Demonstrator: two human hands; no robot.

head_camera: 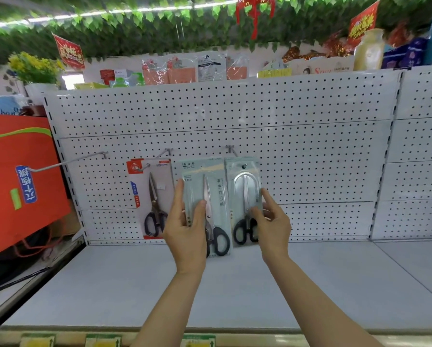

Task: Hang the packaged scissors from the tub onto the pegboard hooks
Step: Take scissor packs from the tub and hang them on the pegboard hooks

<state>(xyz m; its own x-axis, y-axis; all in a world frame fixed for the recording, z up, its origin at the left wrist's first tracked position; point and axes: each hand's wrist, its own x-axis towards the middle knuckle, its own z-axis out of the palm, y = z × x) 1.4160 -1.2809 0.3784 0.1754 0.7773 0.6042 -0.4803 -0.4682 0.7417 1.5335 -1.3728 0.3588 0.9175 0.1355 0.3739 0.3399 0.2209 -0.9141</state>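
The left hand (185, 234) pinches the middle scissors pack (205, 196), hiding its lower edge; the right hand (272, 221) grips the neighbouring pack (245, 191). Leftward, the red-labelled pack (152, 196) reads "SCISSORS" (other print illegible).

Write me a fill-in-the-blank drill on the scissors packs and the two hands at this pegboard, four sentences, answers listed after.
1. The number of scissors packs at the pegboard is ____.
2. The left hand grips the ____ of those packs.
3. The pack with the red label hangs to the ____ of the other packs.
4. The right hand touches the pack whose scissors have ____ handles.

Missing words: three; middle; left; black
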